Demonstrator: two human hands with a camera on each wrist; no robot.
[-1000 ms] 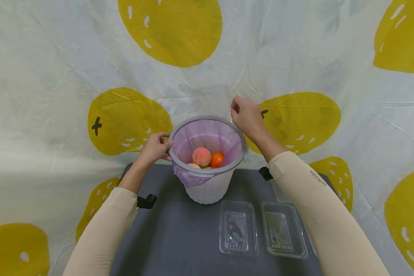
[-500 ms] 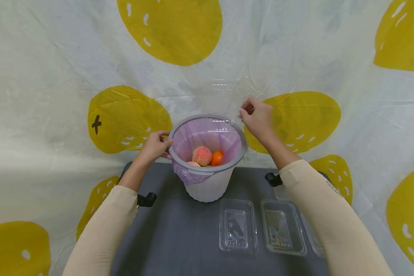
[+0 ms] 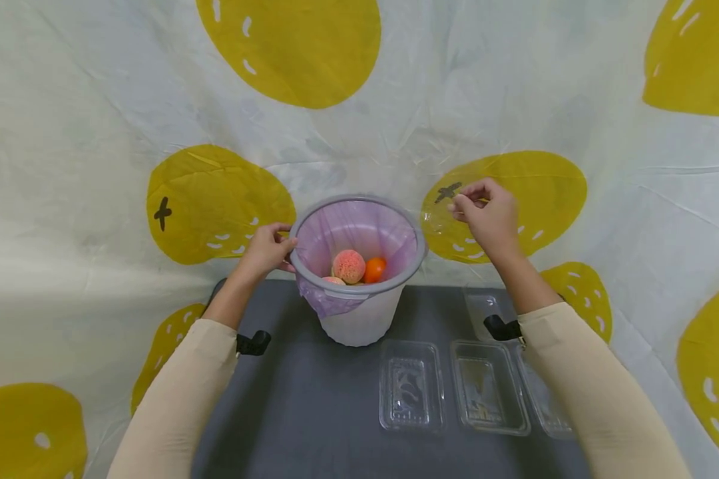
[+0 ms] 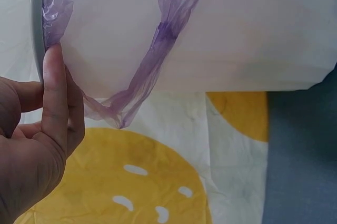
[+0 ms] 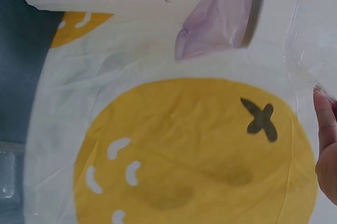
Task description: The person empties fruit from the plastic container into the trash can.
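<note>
Now: left hand (image 3: 267, 249) grips bin (image 3: 359, 319) rim, steadying it on the worktop (image 3: 311, 406). Right hand (image 3: 485, 216), just right of the rim, pinches a clear tray (image 3: 437, 223), emptied by the look; fruit (image 3: 349, 266) lies inside bin. Next, likely: set tray down beside those near the right forearm.

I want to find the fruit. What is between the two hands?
In the head view, the bin with its purple liner stands between the left hand and right hand; a peach and orange lie inside.
</note>
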